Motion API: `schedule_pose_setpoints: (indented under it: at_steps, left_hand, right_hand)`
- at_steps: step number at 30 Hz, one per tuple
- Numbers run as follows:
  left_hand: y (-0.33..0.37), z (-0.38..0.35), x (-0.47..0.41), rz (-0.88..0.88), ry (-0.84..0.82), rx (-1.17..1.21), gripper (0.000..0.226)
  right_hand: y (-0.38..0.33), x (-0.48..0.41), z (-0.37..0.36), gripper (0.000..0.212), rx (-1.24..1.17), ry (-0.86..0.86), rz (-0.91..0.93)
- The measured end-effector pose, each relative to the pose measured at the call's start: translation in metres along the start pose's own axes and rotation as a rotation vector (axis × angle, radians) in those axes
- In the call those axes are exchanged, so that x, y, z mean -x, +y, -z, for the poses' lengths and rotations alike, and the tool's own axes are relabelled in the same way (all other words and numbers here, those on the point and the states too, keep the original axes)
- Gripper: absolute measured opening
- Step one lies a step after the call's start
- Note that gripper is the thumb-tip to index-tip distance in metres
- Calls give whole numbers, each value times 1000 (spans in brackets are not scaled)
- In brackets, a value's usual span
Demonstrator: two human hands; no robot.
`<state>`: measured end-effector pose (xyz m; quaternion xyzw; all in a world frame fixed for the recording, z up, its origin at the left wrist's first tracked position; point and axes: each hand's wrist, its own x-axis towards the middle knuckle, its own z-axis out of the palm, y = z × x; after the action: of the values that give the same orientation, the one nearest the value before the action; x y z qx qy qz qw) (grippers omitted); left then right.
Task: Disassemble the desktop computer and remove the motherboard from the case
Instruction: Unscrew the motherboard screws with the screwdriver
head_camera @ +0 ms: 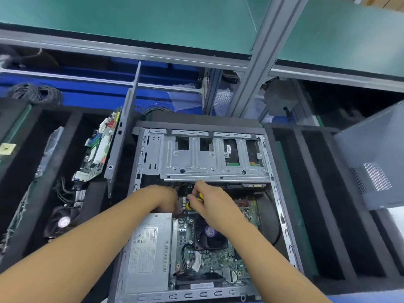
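- Grey metal case lies open, its cover already off
- Silver drive cage and power box are still inside, so lots is left to do
- Green motherboard still sits on the case floor, black fan on top
- Left hand reaches in by the board's far edge; I cannot tell if it holds anything
- Right hand just beside it grips a yellow and black screwdriver
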<state>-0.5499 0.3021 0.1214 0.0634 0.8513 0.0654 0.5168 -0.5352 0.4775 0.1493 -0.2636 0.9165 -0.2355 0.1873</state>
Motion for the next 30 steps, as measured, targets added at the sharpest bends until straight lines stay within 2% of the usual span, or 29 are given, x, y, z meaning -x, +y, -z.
schedule_pose_setpoints:
  at_steps: [5,10,13,19,22,26,30]
  left_hand:
    - [4,0,4,-4,-21,-3,37]
    - [3,2,10,-43,-38,59,44]
    - [3,2,15,-69,23,174,42]
    - [4,4,18,-74,-75,174,47]
    - [5,5,20,-78,-144,109,45]
    - [3,1,14,-24,-138,139,38]
    - [0,-1,8,-35,-173,151,36]
  right_hand:
    - [-3,-1,-2,20,86,-8,81]
    - [2,1,1,20,86,24,79]
    - [5,4,7,20,74,99,76]
    - [8,1,20,23,13,295,35]
    - [1,-3,18,22,30,216,103]
    - [-5,-11,12,20,82,95,156]
    - [-9,-15,12,19,129,59,154]
